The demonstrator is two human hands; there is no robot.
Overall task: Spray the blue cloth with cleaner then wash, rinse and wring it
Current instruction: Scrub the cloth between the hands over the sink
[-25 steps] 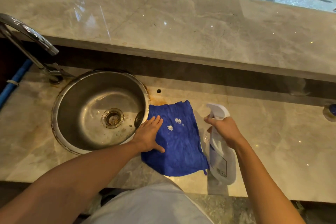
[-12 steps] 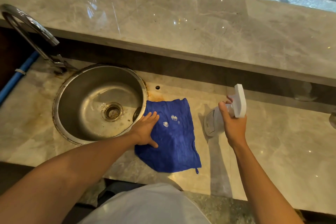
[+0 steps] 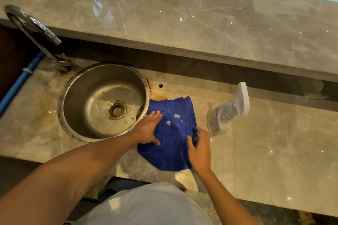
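The blue cloth (image 3: 172,144) lies flat on the marble counter just right of the round steel sink (image 3: 76,115), with small white foam spots near its middle. My left hand (image 3: 149,129) presses flat on the cloth's left side, fingers spread. My right hand (image 3: 198,149) is blurred over the cloth's right edge, fingers apart, holding nothing that I can see. The white spray bottle (image 3: 228,113) stands on the counter to the right of the cloth, apart from both hands.
A chrome faucet (image 3: 34,29) arches over the sink's left rear. A raised marble ledge (image 3: 182,23) runs along the back. A blue pipe (image 3: 20,82) runs at the far left. A small hole (image 3: 160,85) sits behind the cloth.
My right hand set the spray bottle down on the counter to the right, let go, and moved left onto the cloth's right edge. My left hand stayed on the cloth.
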